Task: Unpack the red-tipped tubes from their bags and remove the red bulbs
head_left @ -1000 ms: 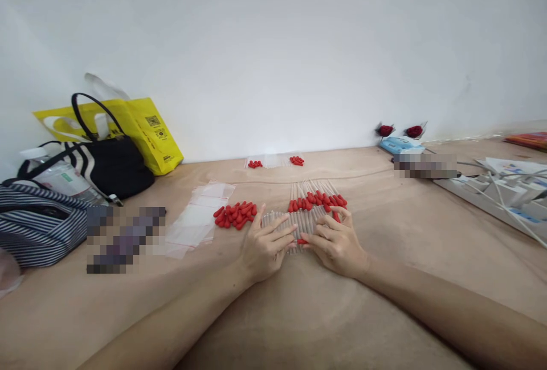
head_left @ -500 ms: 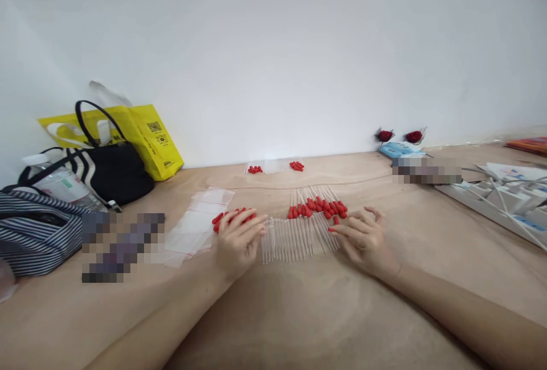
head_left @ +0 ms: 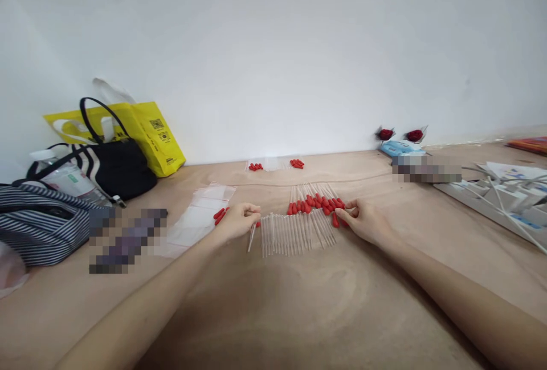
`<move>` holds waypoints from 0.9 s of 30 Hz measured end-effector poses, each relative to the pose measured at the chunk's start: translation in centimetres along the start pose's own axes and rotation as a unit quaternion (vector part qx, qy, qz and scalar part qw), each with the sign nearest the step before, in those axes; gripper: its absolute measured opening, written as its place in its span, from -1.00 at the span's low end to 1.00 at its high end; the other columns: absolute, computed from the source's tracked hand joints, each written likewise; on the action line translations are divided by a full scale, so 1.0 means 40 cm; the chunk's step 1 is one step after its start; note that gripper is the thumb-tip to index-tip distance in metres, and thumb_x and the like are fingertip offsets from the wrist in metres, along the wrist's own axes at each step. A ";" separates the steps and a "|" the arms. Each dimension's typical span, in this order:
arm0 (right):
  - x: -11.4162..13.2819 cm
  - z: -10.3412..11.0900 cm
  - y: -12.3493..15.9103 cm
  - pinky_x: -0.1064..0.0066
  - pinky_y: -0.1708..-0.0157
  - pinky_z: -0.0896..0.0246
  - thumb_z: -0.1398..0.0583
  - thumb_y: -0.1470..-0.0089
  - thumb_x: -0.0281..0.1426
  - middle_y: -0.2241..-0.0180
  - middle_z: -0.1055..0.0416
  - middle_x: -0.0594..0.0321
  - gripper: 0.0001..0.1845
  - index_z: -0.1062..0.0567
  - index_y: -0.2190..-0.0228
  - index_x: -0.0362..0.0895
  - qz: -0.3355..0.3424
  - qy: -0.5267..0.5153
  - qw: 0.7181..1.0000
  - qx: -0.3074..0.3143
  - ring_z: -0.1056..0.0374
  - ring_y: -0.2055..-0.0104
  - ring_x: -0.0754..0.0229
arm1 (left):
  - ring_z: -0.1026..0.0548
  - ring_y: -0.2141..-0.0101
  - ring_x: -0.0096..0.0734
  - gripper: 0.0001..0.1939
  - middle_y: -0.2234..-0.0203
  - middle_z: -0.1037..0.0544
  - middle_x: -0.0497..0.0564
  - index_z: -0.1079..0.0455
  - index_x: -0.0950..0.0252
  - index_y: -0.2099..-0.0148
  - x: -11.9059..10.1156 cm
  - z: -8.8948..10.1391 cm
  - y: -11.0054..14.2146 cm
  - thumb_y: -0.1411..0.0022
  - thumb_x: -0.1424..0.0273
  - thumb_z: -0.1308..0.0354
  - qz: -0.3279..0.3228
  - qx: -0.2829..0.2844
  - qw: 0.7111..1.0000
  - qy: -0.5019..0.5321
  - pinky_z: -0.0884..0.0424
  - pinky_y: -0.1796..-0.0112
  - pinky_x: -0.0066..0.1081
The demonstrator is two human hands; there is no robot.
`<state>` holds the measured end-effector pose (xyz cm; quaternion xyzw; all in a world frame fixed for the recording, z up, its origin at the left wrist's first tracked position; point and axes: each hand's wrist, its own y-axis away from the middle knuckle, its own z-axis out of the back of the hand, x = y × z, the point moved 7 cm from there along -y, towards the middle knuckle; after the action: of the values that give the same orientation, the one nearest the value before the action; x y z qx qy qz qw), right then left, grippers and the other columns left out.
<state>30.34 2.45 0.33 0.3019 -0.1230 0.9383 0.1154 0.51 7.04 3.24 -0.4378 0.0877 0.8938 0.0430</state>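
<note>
My left hand (head_left: 241, 219) is closed in a pinch at the left end of a row of clear glass dropper tubes (head_left: 287, 237). One thin glass tube (head_left: 252, 239) slants down from its fingertips. A few red rubber bulbs (head_left: 219, 215) show beside that hand, which partly hides the pile. My right hand (head_left: 365, 222) has its thumb and fingers closed at the right edge of a heap of red rubber bulbs (head_left: 316, 204), seemingly on one bulb. A loose-looking bulb (head_left: 335, 220) lies just below those fingertips. More thin glass tubes (head_left: 311, 188) stretch out behind the heap.
Clear zip bags (head_left: 200, 210) lie overlapped left of my left hand. Farther back are a bag with red bulbs (head_left: 297, 163), a yellow bag (head_left: 158, 142), a black bag (head_left: 128, 167) and a striped pouch (head_left: 51, 227). Rightward sit a blue packet (head_left: 401, 148) and a power strip (head_left: 496, 202).
My left hand has drawn back from over the left bulbs and closed with a tube at its fingertips. My right hand has shifted slightly left and up, its fingers closing at the heap.
</note>
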 end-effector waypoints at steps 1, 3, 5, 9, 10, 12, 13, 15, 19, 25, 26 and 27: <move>0.002 -0.001 0.001 0.46 0.54 -0.01 -0.09 0.07 -0.11 0.53 -0.45 0.25 -0.62 -0.41 0.34 -0.15 0.000 -0.003 1.000 0.000 -0.35 0.48 0.19 | -0.38 0.65 -0.50 -0.90 0.72 -0.39 -0.15 -0.29 0.33 0.39 0.005 -0.006 -0.005 0.04 0.43 -0.06 0.010 0.014 1.000 -0.006 -0.27 0.55 -0.50; 0.003 0.003 0.002 0.45 0.52 -0.02 -0.08 0.06 -0.13 0.50 -0.46 0.24 -0.65 -0.41 0.35 -0.14 -0.001 -0.005 1.000 -0.008 -0.36 0.46 0.19 | -0.36 0.69 -0.50 -0.83 0.78 -0.35 -0.19 -0.26 0.33 0.32 0.009 -0.017 -0.015 0.06 0.44 -0.08 0.011 0.029 0.999 -0.018 -0.26 0.57 -0.50; 0.000 0.008 0.004 0.45 0.51 -0.03 -0.08 0.05 -0.16 0.49 -0.46 0.25 -0.68 -0.42 0.34 -0.13 -0.005 -0.001 1.000 -0.015 -0.36 0.45 0.19 | -0.37 0.68 -0.48 -0.75 0.79 -0.36 -0.19 -0.25 0.33 0.25 0.008 -0.022 -0.024 0.07 0.43 -0.10 0.001 0.016 0.999 -0.034 -0.25 0.57 -0.50; -0.003 0.010 0.007 0.44 0.46 -0.04 -0.09 0.05 -0.21 0.51 -0.46 0.29 -0.72 -0.41 0.34 -0.11 -0.006 0.007 1.000 -0.021 -0.37 0.42 0.18 | -0.39 0.68 -0.45 -0.73 0.79 -0.36 -0.19 -0.25 0.33 0.23 0.003 -0.037 -0.035 0.06 0.41 -0.10 -0.017 0.005 0.998 -0.065 -0.22 0.59 -0.51; -0.001 0.009 0.008 0.43 0.45 -0.03 -0.09 0.05 -0.22 0.51 -0.46 0.29 -0.73 -0.42 0.34 -0.11 -0.002 0.009 1.000 -0.024 -0.37 0.41 0.18 | -0.39 0.68 -0.45 -0.72 0.79 -0.37 -0.18 -0.26 0.33 0.23 0.002 -0.040 -0.035 0.06 0.40 -0.10 -0.021 0.005 0.997 -0.072 -0.21 0.59 -0.51; 0.005 0.006 0.007 0.42 0.43 -0.02 -0.09 0.05 -0.24 0.51 -0.46 0.30 -0.76 -0.42 0.35 -0.10 0.010 0.016 0.999 -0.030 -0.36 0.41 0.19 | -0.38 0.67 -0.44 -0.71 0.78 -0.38 -0.16 -0.27 0.34 0.22 -0.002 -0.043 -0.036 0.06 0.37 -0.11 -0.028 0.004 0.996 -0.084 -0.19 0.60 -0.50; 0.010 0.004 0.005 0.42 0.42 -0.01 -0.09 0.05 -0.25 0.51 -0.46 0.30 -0.76 -0.42 0.35 -0.10 0.017 0.020 0.999 -0.034 -0.36 0.41 0.19 | -0.39 0.67 -0.43 -0.70 0.77 -0.39 -0.16 -0.28 0.34 0.22 -0.004 -0.044 -0.036 0.05 0.35 -0.11 -0.034 0.004 0.995 -0.095 -0.19 0.60 -0.50; 0.020 0.000 -0.002 0.41 0.40 0.01 -0.08 0.05 -0.27 0.50 -0.46 0.29 -0.78 -0.43 0.37 -0.10 0.034 0.029 0.998 -0.043 -0.35 0.41 0.19 | -0.39 0.66 -0.42 -0.70 0.77 -0.40 -0.14 -0.30 0.34 0.22 -0.011 -0.045 -0.035 0.04 0.32 -0.11 -0.051 0.004 0.991 -0.126 -0.19 0.60 -0.50; 0.062 -0.009 -0.015 0.41 0.37 0.05 -0.07 0.02 -0.27 0.49 -0.46 0.30 -0.79 -0.45 0.46 -0.08 0.101 0.033 0.993 -0.041 -0.31 0.45 0.24 | -0.41 0.61 -0.42 -0.72 0.66 -0.44 -0.08 -0.34 0.35 0.23 -0.027 -0.038 -0.012 0.00 0.31 -0.08 -0.104 -0.019 0.980 -0.168 -0.26 0.52 -0.46; 0.167 -0.026 -0.001 0.35 0.34 0.16 -0.07 0.05 -0.10 0.55 -0.43 0.30 -0.64 -0.42 0.62 -0.10 0.196 0.086 0.975 -0.062 -0.29 0.43 0.22 | -0.33 0.08 -0.20 -0.50 0.09 -0.38 0.13 -0.25 0.29 -0.01 -0.074 -0.057 0.108 -0.05 0.14 -0.06 -0.377 -0.018 0.891 -0.253 -0.21 0.06 -0.21; 0.182 -0.032 0.001 0.34 0.33 0.17 -0.06 0.07 -0.07 0.56 -0.42 0.29 -0.60 -0.41 0.62 -0.11 0.198 0.098 0.973 -0.066 -0.28 0.43 0.21 | -0.24 -0.01 -0.14 -0.40 -0.01 -0.29 0.15 -0.18 0.27 -0.08 -0.069 -0.070 0.121 -0.02 0.10 -0.08 -0.404 0.012 0.873 -0.272 -0.13 -0.01 -0.15; 0.195 -0.039 0.002 0.33 0.33 0.18 -0.05 0.08 -0.04 0.56 -0.42 0.28 -0.58 -0.41 0.62 -0.12 0.197 0.110 0.972 -0.069 -0.28 0.43 0.20 | -0.15 -0.08 -0.10 -0.31 -0.08 -0.21 0.16 -0.10 0.26 -0.13 -0.062 -0.082 0.126 0.00 0.06 -0.09 -0.418 0.040 0.860 -0.289 -0.04 -0.05 -0.10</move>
<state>23.29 3.97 3.73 0.1576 -0.2307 0.9594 -0.0389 3.79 1.44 3.81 -0.1534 -0.0842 0.8739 0.4536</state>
